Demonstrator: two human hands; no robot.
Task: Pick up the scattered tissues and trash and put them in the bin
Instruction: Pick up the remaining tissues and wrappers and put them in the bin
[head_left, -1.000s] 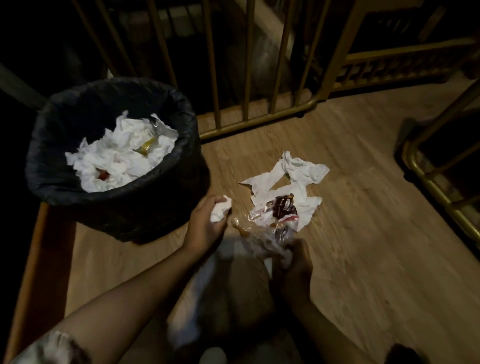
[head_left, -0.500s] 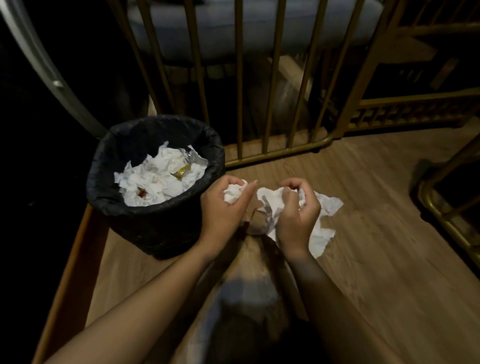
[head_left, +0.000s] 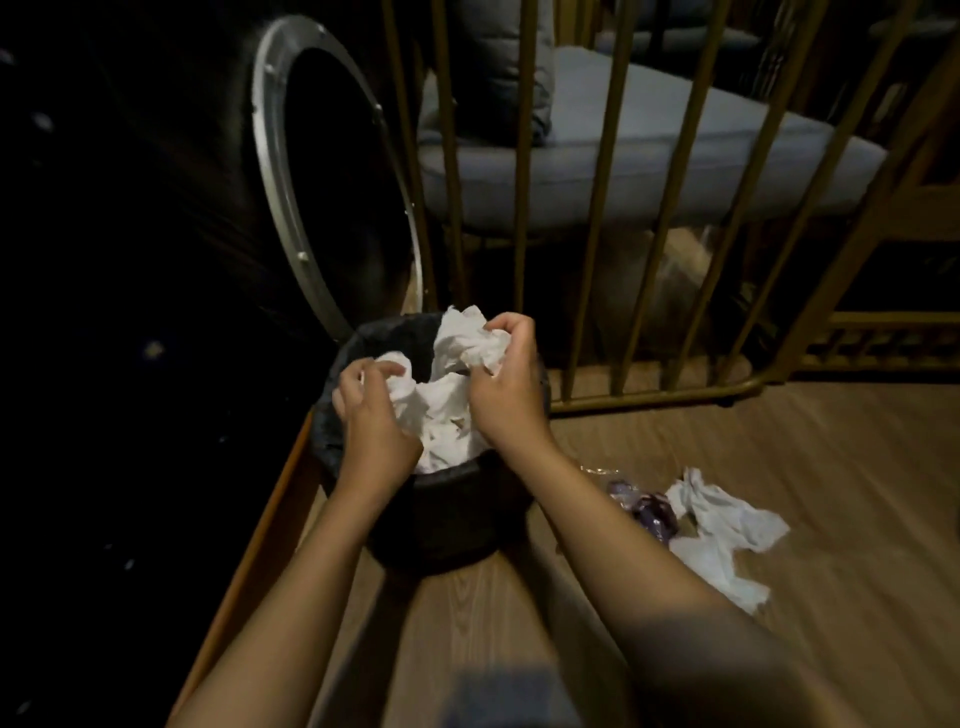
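The black bin (head_left: 447, 519) with a dark liner stands on the wooden floor, filled with white tissues (head_left: 447, 421). Both my hands hover over its mouth. My left hand (head_left: 371, 415) grips a small crumpled tissue at the left rim. My right hand (head_left: 506, 389) is closed on a larger crumpled tissue (head_left: 467, 338) above the far rim. To the right on the floor lie more white tissues (head_left: 727, 525) and a crinkled plastic wrapper (head_left: 647, 506).
A gold metal railing (head_left: 597, 208) stands just behind the bin, with a grey cushioned seat (head_left: 649, 135) beyond it. A round metal ring (head_left: 291, 208) leans at the dark left. A wooden ledge (head_left: 270, 519) borders the floor on the left.
Both hands rose from the floor pile and moved left over the bin, each carrying tissue. The view tilted up, and fewer tissues lie on the floor.
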